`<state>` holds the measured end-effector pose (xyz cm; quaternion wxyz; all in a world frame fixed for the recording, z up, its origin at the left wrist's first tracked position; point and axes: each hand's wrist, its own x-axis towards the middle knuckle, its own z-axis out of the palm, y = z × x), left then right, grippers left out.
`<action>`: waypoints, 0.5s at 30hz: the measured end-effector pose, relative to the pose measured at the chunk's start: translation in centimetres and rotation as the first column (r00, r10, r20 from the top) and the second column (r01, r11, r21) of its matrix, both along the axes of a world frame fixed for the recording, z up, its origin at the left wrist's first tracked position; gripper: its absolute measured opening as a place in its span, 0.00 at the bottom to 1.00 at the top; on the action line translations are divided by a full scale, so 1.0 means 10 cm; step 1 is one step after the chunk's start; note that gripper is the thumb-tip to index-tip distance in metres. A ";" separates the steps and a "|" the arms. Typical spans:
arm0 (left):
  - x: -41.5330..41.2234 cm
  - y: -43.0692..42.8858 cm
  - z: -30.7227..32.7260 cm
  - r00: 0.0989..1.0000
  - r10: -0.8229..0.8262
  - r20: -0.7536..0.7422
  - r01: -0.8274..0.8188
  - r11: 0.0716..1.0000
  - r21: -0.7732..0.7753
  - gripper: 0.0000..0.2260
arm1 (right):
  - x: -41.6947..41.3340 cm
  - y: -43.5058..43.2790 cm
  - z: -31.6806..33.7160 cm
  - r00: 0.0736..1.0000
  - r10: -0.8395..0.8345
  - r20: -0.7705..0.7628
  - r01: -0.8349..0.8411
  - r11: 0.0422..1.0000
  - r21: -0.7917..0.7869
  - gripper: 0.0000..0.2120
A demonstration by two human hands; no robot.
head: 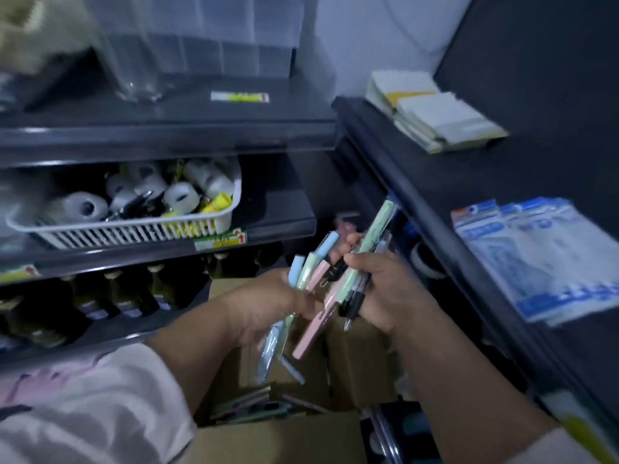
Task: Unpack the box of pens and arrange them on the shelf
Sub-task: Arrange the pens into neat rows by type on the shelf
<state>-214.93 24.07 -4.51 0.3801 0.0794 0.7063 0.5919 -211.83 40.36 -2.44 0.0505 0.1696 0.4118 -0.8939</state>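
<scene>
The left grip (268,308) is curled round a small bundle of pens (303,271) in light blue, green and pink, their caps pointing up and away. Just to its right, the right grip (385,289) is closed on a second bunch (370,241), a long green pen sticking out far past some black-tipped ones. A pink pen (313,329) slants down between the two hands; which hand holds it cannot be told. Both hands are above an open cardboard box (355,360) on the near side, and more pens (248,406) lie loose in the bottom of it. A pale sleeve (100,413) covers the left forearm. On the left stands a dark shelf unit (100,261): a white slotted basket (134,231) full of tape rolls (179,194) sits on the middle level, dark bottles (127,296) line the level below, and clear plastic containers (201,38) stand blurred on top. On the right a second dark shelf (502,182) carries stacked notepads (442,118) at the far end and blue-and-white packets (542,259) nearer.
</scene>
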 end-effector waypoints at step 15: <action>0.66 0.77 1.27 0.987 -0.101 -0.126 0.111 0.991 0.078 0.08 | 1.14 0.77 1.27 0.822 -0.570 -0.005 0.550 0.795 -0.257 0.13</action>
